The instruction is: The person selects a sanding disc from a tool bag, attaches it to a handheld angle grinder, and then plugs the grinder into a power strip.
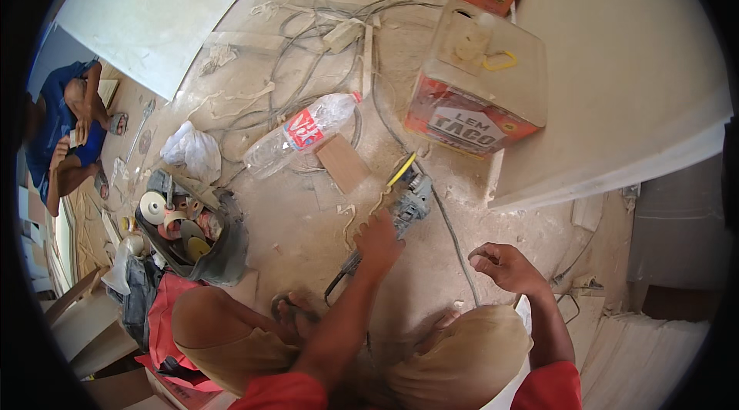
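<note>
An angle grinder (409,208) with a yellow-edged disc lies on the dusty floor before me, its rear end pointing down and left. My left hand (378,242) is on its body, fingers curled around the middle part; the palm side is hidden. My right hand (503,267) hangs to the right, above the floor, with bent fingers and nothing seen in it. Between the grinder and my right hand runs a grey cable (450,225). Beyond the grinder lie a thin wooden board piece (343,163) and a clear plastic bottle (271,147) with a red cap.
At the left stands a cut-open dark container (231,248) of sanding discs and tape rolls, near a white plastic bag (193,153). A glue can (519,86) stands at the upper right beside a pale panel (612,92). Cables (283,58) coil behind. A person (63,127) squats far left.
</note>
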`<action>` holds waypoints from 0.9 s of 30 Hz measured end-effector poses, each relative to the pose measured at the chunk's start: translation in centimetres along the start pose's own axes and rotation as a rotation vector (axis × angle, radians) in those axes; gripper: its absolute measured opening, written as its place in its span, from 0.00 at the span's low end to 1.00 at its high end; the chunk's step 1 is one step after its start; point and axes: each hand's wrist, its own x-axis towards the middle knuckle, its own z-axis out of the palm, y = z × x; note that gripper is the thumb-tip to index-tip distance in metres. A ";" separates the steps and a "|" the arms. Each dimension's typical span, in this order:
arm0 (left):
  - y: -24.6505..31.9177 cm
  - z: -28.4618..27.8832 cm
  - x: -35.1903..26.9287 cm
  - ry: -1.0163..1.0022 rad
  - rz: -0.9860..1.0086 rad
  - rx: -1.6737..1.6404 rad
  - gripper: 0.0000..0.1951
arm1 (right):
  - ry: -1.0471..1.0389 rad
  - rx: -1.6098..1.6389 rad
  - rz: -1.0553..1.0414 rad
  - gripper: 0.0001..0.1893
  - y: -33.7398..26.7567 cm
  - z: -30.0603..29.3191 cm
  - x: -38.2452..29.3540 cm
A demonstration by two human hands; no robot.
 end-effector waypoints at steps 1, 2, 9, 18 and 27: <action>-0.3 0.0 0.4 -0.042 0.015 -0.021 0.34 | -0.068 -0.040 -0.010 0.18 -2.3 0.2 0.7; -0.6 -0.2 0.7 -0.083 0.035 -0.041 0.35 | -0.111 -0.040 -0.021 0.19 -4.1 0.2 1.3; 1.6 -7.8 -1.9 -0.198 0.133 -0.375 0.31 | -0.051 -0.302 0.209 0.27 -15.7 -0.9 -0.8; 4.5 -20.5 -14.2 0.221 1.051 -0.464 0.37 | 0.627 0.819 -0.130 0.40 -21.5 5.2 -8.3; 8.6 -32.6 -13.4 -0.635 0.976 -1.263 0.25 | 0.365 1.596 -0.820 0.46 -20.0 9.9 -11.3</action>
